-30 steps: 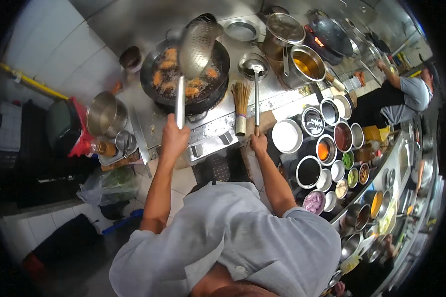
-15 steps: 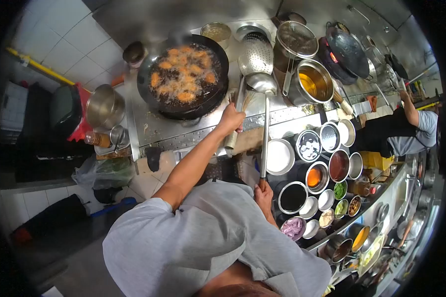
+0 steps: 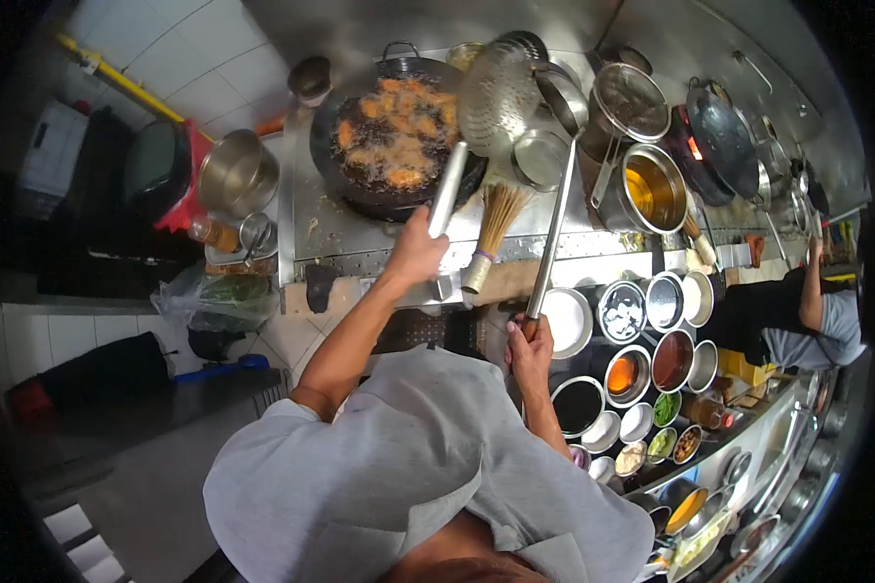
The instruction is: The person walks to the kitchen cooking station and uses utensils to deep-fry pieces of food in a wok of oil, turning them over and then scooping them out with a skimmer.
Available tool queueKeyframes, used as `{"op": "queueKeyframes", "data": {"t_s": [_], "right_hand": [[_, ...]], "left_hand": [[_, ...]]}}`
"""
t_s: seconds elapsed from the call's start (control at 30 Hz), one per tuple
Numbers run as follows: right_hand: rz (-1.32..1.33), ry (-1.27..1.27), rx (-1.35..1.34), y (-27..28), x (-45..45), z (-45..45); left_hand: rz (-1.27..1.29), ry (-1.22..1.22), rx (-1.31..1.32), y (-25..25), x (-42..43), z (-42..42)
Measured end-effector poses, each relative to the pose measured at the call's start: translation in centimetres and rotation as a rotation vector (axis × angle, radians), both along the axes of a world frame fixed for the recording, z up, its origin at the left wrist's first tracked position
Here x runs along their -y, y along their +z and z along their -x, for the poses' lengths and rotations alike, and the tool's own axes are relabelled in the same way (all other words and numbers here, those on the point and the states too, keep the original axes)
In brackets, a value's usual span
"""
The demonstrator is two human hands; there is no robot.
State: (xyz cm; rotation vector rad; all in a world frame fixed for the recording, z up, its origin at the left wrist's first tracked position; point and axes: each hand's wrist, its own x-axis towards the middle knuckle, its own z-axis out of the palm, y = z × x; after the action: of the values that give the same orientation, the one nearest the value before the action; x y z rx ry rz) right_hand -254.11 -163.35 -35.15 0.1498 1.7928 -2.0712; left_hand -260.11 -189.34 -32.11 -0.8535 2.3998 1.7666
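My left hand (image 3: pixel 417 251) grips the metal handle of a large perforated skimmer (image 3: pixel 498 95), whose bowl is raised beside the wok's right rim. Orange-brown pieces (image 3: pixel 399 121) bubble in oil in the black wok (image 3: pixel 335 180) on the stove. My right hand (image 3: pixel 530 347) is wrapped round the wooden end of a long ladle (image 3: pixel 556 219). The ladle's bowl is close to the skimmer, at its right; whether they touch is unclear. Between the two handles, a bamboo brush (image 3: pixel 494 233) rests on the counter, below a small metal bowl (image 3: pixel 542 160).
Pots, one holding yellow liquid (image 3: pixel 654 189), stand right of the ladle. Several ingredient containers (image 3: pixel 622 311) line the right side, near a co-worker (image 3: pixel 812 325) at another black wok (image 3: pixel 727 141). A steel pot (image 3: pixel 236 175) is at the left, above a plastic bag (image 3: pixel 214 296).
The camera view has shifted. Since the oldest frame, the skimmer has moved from over the wok to its right side, and the ladle has been lifted from the small bowl.
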Motion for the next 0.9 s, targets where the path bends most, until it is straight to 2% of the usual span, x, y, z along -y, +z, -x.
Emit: {"op": "queueKeyframes", "data": {"t_s": [0.07,0.13,0.17,0.2,0.23,0.27,0.33,0.57,0.67,0.8,0.9], "right_hand": [[0.034,0.006,-0.020,-0.2,1.2,0.2],[0.003,0.054,-0.031,-0.4,1.7,0.1],[-0.002,0.054,-0.027,-0.3,1.9,0.3],[-0.087,0.104,-0.013,-0.1,2.2,0.8],[-0.172,0.152,-0.001,0.4,2.9,1.2],[-0.179,0.146,0.001,1.4,3.8,1.4],[-0.219,0.200,0.018,4.4,5.6,1.7],[-0.303,0.409,0.031,5.3,9.6,1.8],[-0.213,0.356,0.097,3.9,10.5,1.9],[-0.207,0.385,0.057,4.4,11.4,1.5],[-0.256,0.271,0.042,4.2,11.3,1.2]], "left_hand": [[0.138,0.027,0.056,6.2,1.8,-2.0],[0.126,0.150,0.073,6.2,4.9,-3.7],[-0.002,0.172,-0.063,3.0,8.0,-4.6],[0.122,0.207,-0.015,4.7,8.9,-5.5],[-0.238,0.346,-0.083,3.1,11.6,-5.8],[0.075,0.314,-0.154,1.4,12.8,-7.9],[0.075,0.321,-0.103,5.2,14.1,-9.7],[0.032,0.422,-0.098,4.6,18.2,-15.1],[-0.010,0.447,-0.124,4.1,19.1,-16.1],[0.040,0.448,-0.094,3.4,19.7,-16.7],[0.032,0.430,-0.100,3.0,19.9,-16.9]]}}
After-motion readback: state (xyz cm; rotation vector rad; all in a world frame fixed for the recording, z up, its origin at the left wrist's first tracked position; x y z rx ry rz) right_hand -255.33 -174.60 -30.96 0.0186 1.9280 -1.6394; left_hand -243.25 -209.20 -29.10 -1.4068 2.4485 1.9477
